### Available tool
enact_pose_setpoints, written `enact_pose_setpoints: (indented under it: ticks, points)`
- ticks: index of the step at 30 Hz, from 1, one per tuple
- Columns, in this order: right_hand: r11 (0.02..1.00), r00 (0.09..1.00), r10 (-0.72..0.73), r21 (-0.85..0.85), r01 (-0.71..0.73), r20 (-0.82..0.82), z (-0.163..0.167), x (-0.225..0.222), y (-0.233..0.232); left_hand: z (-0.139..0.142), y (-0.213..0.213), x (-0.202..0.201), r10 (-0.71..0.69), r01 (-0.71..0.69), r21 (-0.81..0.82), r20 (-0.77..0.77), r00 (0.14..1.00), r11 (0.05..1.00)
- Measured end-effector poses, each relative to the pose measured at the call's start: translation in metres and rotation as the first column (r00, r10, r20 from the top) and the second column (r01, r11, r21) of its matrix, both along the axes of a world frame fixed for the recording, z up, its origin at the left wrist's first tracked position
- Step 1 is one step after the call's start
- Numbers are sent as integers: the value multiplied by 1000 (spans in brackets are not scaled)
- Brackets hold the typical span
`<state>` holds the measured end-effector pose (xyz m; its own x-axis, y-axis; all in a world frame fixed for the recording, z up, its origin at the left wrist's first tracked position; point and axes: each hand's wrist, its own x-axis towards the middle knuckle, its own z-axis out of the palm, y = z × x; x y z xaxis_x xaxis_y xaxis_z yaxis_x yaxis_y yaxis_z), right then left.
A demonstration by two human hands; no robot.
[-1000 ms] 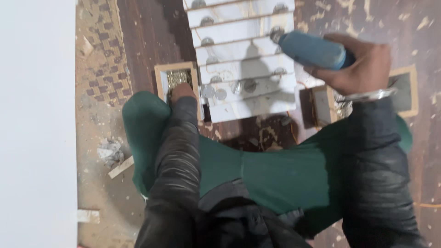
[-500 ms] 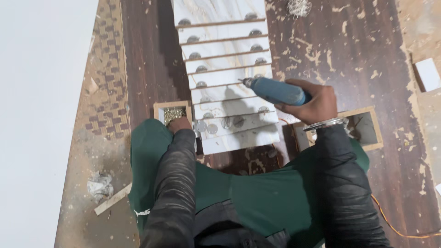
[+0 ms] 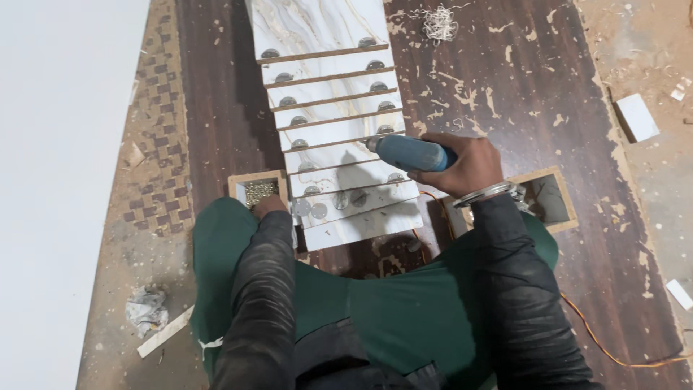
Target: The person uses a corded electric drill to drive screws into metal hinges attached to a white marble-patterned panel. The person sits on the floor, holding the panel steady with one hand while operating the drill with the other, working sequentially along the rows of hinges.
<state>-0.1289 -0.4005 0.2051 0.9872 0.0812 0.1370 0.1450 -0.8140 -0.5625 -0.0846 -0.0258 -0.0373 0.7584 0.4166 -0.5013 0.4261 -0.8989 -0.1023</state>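
Note:
I am sitting on a dark wood floor in green trousers. My right hand [image 3: 462,162] grips a blue power drill [image 3: 408,153], its tip over a stack of white marble-patterned panels [image 3: 336,130] laid stepwise, each with round metal hinge cups. My left hand [image 3: 269,206] rests at the edge of a small wooden box of brass screws [image 3: 258,189], beside the lowest panel; whether its fingers hold anything is hidden. A metal bangle sits on my right wrist.
Another small wooden box [image 3: 547,198] lies right of my knee. An orange cable [image 3: 613,354] runs across the floor. Wood shavings, a crumpled paper [image 3: 146,309], a wood strip [image 3: 164,332] and white offcuts [image 3: 637,117] are scattered about. A white board [image 3: 58,180] lies at left.
The camera has tilted so that more of the panel stack shows. My right hand with the drill has moved down the stack toward me. My left hand stays at the screw box.

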Motion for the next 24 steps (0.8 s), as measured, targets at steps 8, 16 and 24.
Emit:
enact_pose_setpoints:
  ticks: [8, 16, 24]
  points:
    - [999, 997, -47, -5, 47, -60, 11, -10, -4, 33, -20, -4, -44, 65, -57, 318, 947, 996]
    - [954, 990, 67, 298, -26, -128, 2, -8, -4, 32, -85, 9, 682, 225, -964, 67, 728, -145]
    - [978, 985, 157, 151, -145, -74, -4, -18, -7, 24, -123, -1, 629, -4, -875, -351, 693, -484]
